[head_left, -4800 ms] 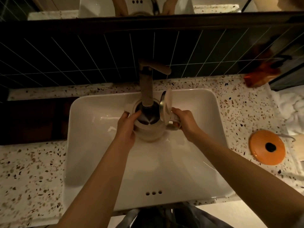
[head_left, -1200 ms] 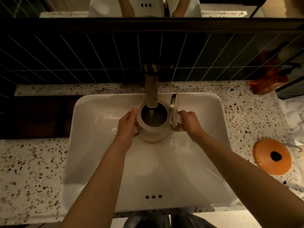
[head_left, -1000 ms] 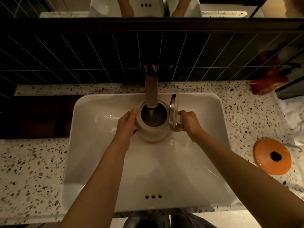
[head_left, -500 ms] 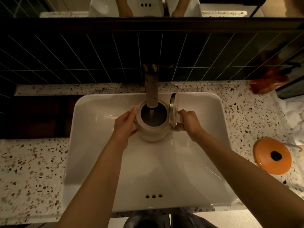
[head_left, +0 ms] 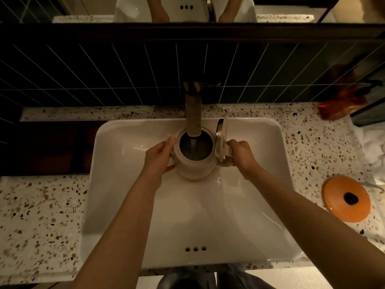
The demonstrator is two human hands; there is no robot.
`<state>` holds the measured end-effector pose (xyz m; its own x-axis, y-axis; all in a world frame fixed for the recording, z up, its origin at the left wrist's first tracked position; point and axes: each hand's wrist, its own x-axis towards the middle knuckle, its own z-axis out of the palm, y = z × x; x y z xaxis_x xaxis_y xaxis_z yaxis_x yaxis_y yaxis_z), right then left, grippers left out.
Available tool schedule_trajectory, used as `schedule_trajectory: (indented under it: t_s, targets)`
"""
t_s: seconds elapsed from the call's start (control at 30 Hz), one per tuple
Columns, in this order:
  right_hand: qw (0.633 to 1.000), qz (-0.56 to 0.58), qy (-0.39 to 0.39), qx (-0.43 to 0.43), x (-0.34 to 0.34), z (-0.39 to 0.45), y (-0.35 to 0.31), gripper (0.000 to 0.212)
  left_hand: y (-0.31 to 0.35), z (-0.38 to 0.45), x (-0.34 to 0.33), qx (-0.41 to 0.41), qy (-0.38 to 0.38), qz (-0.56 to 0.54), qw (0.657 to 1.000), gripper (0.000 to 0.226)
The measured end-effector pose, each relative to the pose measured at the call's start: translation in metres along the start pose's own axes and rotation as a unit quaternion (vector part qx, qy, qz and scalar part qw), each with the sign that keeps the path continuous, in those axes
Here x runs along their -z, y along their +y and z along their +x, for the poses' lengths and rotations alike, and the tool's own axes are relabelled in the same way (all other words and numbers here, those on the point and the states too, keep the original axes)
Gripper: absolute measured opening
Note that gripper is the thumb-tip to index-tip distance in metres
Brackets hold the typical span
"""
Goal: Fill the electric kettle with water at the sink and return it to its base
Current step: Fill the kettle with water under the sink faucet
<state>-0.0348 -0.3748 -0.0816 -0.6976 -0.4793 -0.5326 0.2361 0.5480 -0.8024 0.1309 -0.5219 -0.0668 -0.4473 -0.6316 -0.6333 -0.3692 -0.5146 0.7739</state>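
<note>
In the white sink basin [head_left: 239, 215], toward 12 o'clock, we see the cream electric kettle [head_left: 192, 170] held under the faucet [head_left: 193, 113]. Its hinged lid [head_left: 220, 138] stands open and upright at the kettle's 3 o'clock side, and a thin stream of water [head_left: 193, 146] falls from the spout into the dark opening. The spout end sits just over the kettle's mouth and hides a part of its far rim.

Our left hand [head_left: 158, 159] is curved against the kettle's body at 9 o'clock, fingers spread around the wall and thumb low. Our right hand [head_left: 241, 157] is closed around the kettle's handle at 3 o'clock, just beside the lid.

On the speckled terrazzo counter [head_left: 41, 215], at 3 o'clock from the sink and well apart from the kettle, lies the round orange kettle base [head_left: 345, 199] with a dark centre; a thin cord leaves it to the right. White towels [head_left: 373, 142] are near the right edge, and an orange object [head_left: 341, 103], too blurred to name, stands at 2 o'clock by the dark tiled wall [head_left: 104, 69]. Three overflow holes [head_left: 195, 249] show at the basin's 6 o'clock wall.
</note>
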Motion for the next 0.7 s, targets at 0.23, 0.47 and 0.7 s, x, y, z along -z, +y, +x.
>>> schedule_trajectory:
  t_s: [0.23, 0.47, 0.7]
  targets:
    - [1.000, 0.005, -0.004, -0.001, 0.0003, 0.0002, 0.0003, 0.027, 0.0012, 0.0032, 0.0047, 0.016, 0.004, -0.001, 1.000, 0.025]
    - [1.000, 0.004, -0.002, 0.004, -0.0006, 0.0002, 0.0019, 0.028, -0.0013, 0.0045, 0.0041, 0.018, 0.014, -0.005, 1.000, 0.030]
    - [1.000, 0.004, -0.001, 0.004, -0.0012, 0.0005, 0.0014, 0.031, -0.0018, 0.0051, 0.0045, 0.019, 0.016, -0.008, 1.000, 0.032]
